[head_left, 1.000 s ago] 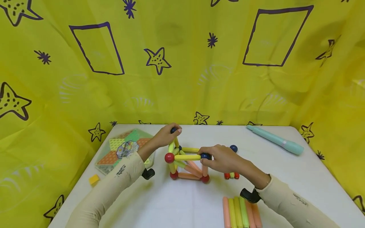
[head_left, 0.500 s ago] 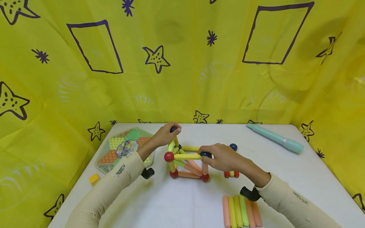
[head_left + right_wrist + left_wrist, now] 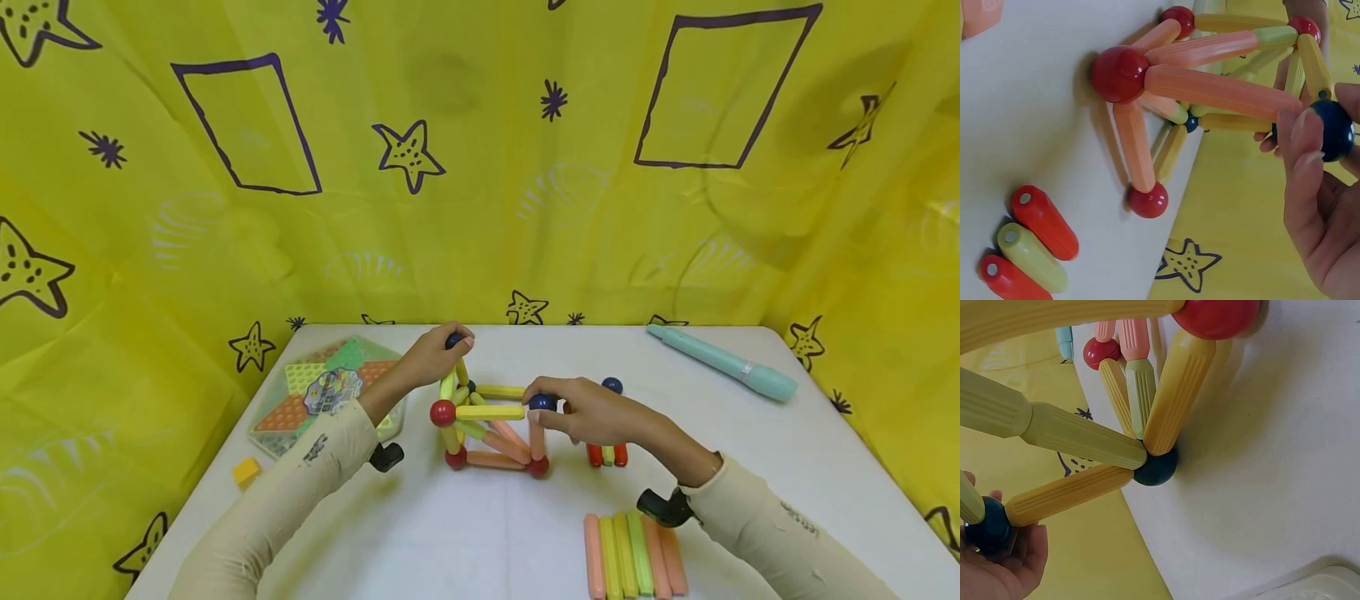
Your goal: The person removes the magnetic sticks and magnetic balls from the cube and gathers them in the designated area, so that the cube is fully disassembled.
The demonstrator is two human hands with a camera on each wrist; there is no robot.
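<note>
Mid-assembly of rod-and-ball frame [image 3: 491, 425] at table [image 3: 480, 533] centre: left hand [image 3: 433, 357] gripping top rear blue ball [image 3: 453, 340], right hand [image 3: 592, 412] pinching front blue ball [image 3: 542, 402]; next, probably seating that ball squarely on its upright.

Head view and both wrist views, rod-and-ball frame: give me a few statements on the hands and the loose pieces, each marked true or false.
1. The right hand pinches a dark blue ball at the frame's near top corner. True.
2. The left hand lies flat on the table. False: it grips a dark blue ball at the frame's far top.
3. The teal pen lies inside the frame. False: it lies apart, at the far right of the table.
4. A row of loose rods lies on the table near the right sleeve. True.
5. The small yellow block sits on the plastic box. False: it lies on the table beside it.
</note>
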